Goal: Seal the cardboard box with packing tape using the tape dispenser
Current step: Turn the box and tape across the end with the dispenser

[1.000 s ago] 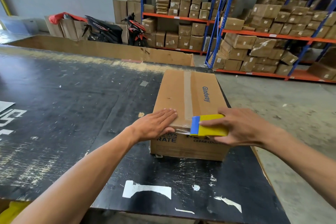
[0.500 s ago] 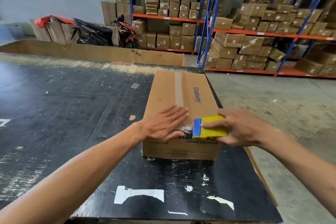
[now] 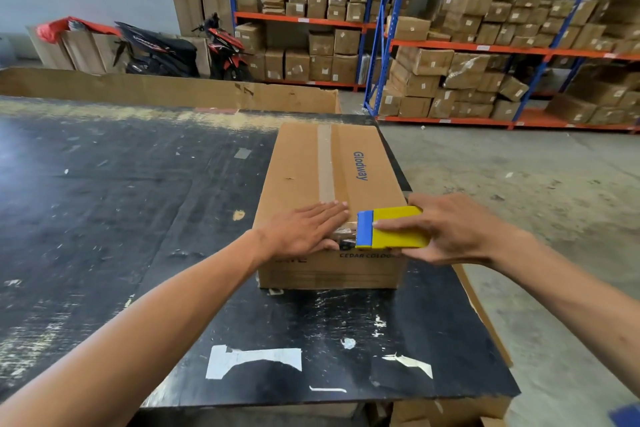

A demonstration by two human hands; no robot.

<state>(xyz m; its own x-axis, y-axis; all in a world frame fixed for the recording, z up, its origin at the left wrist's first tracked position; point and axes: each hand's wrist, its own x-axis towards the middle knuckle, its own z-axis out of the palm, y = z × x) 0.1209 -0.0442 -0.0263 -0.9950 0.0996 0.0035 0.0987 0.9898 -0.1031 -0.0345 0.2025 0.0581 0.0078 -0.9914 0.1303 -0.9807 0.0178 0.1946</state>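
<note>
A long brown cardboard box (image 3: 301,166) printed "Glodway" lies on the black table (image 3: 104,204), near its right edge. A strip of clear packing tape (image 3: 325,163) runs along the top seam. My left hand (image 3: 306,229) lies flat on the box's near top edge, fingers spread over the tape end. My right hand (image 3: 453,229) grips a yellow and blue tape dispenser (image 3: 391,228) at the box's near right corner, its blue end touching the crumpled tape by my left fingertips.
The table's right edge drops to a concrete floor (image 3: 519,191). A low cardboard wall (image 3: 156,88) stands behind the table. Blue and orange racks (image 3: 485,45) full of cartons fill the back, with two motorbikes (image 3: 180,52) at the left.
My left hand slid right along the box's near edge onto the tape end, closer to the dispenser. The right hand and dispenser stayed at the near right corner.
</note>
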